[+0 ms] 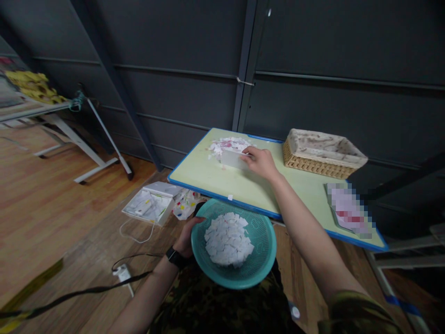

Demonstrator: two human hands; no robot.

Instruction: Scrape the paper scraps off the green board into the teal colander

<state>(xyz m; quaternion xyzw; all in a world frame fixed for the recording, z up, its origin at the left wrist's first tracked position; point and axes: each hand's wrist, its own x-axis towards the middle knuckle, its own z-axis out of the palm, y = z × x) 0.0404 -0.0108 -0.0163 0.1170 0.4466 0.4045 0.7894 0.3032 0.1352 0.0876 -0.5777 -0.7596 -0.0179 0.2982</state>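
My left hand point(187, 234) grips the left rim of a teal plastic colander point(266, 241), its fingers partly hidden by the rim. Inside the colander lies a heap of torn white paper pieces point(227, 239). Over the table, my right hand point(259, 161) pinches a flat white card point(231, 159) held on its long edge. Just behind the card is a pile of paper scraps point(227, 144), white with some pink, on the pale yellow tabletop point(198, 164). A single small white scrap point(230, 197) rests at the table's front edge, above the colander.
A cloth-lined wicker basket point(316, 167) stands at the table's right, with a blurred flat item point(347, 211) nearer the corner. On the floor at left are an open white box point(149, 204), a plastic bag point(184, 204), a power strip point(122, 273) and cables. Dark panels point(181, 46) rise behind.
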